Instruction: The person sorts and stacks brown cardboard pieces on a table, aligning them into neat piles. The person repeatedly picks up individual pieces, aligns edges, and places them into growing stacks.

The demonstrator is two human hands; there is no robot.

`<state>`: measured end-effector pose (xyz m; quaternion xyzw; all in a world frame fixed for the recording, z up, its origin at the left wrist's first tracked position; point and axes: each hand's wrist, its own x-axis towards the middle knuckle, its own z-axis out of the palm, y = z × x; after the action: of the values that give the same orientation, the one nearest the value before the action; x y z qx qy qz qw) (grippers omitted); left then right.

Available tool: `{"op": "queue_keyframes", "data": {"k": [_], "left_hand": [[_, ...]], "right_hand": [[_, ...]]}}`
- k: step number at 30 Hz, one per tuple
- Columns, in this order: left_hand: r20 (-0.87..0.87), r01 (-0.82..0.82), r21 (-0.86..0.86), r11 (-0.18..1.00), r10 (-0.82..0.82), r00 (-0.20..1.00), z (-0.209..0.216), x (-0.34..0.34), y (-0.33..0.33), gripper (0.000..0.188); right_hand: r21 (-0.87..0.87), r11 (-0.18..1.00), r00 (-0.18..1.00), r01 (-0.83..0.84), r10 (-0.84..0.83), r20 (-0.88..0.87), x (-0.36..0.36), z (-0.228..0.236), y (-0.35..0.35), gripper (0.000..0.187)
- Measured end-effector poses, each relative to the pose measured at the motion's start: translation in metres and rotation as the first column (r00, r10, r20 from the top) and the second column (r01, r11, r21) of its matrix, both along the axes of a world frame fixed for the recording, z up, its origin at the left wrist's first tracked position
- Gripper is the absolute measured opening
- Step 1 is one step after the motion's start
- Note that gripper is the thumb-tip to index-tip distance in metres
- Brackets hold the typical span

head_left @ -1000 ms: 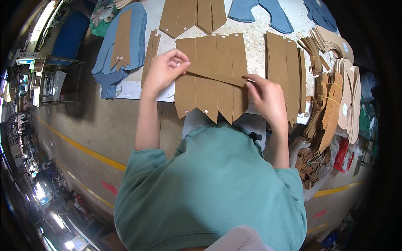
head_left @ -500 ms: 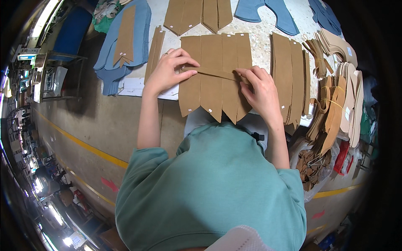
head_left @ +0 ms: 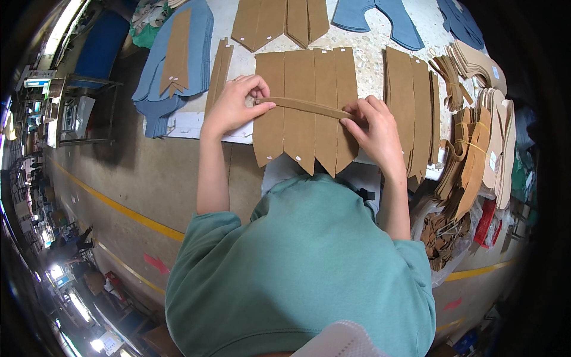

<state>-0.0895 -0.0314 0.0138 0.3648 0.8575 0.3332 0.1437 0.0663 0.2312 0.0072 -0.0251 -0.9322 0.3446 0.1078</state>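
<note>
A narrow brown strip (head_left: 303, 107) is held at its ends by the left hand (head_left: 239, 107) and the right hand (head_left: 376, 128), each closed to a narrow pinch. On the left, thumb and forefinger are brought together with the other fingers curled; on the right, the fingers are bent above the thumb. The forearms are raised from seven and five o'clock, with the elbows bent. The strip is stretched nearly straight, tilted slightly down toward four o'clock, across a row of brown panels (head_left: 299, 134); whether these are touched by it cannot be told from above. The panels are flat, matt and leather-like, cut to points at six o'clock and marked with small white stickers. Smooth blue cut pieces (head_left: 202, 53) are stacked at ten o'clock from the strip, with rounded outlines. More brown panels (head_left: 401, 95) are laid at three o'clock on the pale, speckled tabletop (head_left: 370, 65). Just below three o'clock, brown straps (head_left: 471, 169) are bound by a thin yellow band, and beside them curved beige pieces (head_left: 502, 143) are layered.
</note>
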Motion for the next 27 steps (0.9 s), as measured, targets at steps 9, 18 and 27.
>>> {"op": "queue_keyframes", "data": {"k": [9,18,27], "left_hand": [[0.017,0.046,0.193,0.980,-0.050,0.999,0.030,-0.030,0.014,0.018],[0.119,0.161,-0.202,0.966,-0.139,0.983,0.019,-0.078,0.077,0.023],[0.063,0.264,-0.074,0.962,-0.260,0.964,0.007,-0.080,0.066,0.013]], "right_hand": [[-0.397,0.904,0.983,0.156,-0.103,0.152,0.029,0.022,0.006,0.011],[-0.051,0.987,0.988,0.153,-0.154,-0.008,0.032,0.004,-0.007,0.010],[0.038,0.982,0.979,0.185,-0.181,-0.099,0.035,-0.003,-0.011,0.010]]}}
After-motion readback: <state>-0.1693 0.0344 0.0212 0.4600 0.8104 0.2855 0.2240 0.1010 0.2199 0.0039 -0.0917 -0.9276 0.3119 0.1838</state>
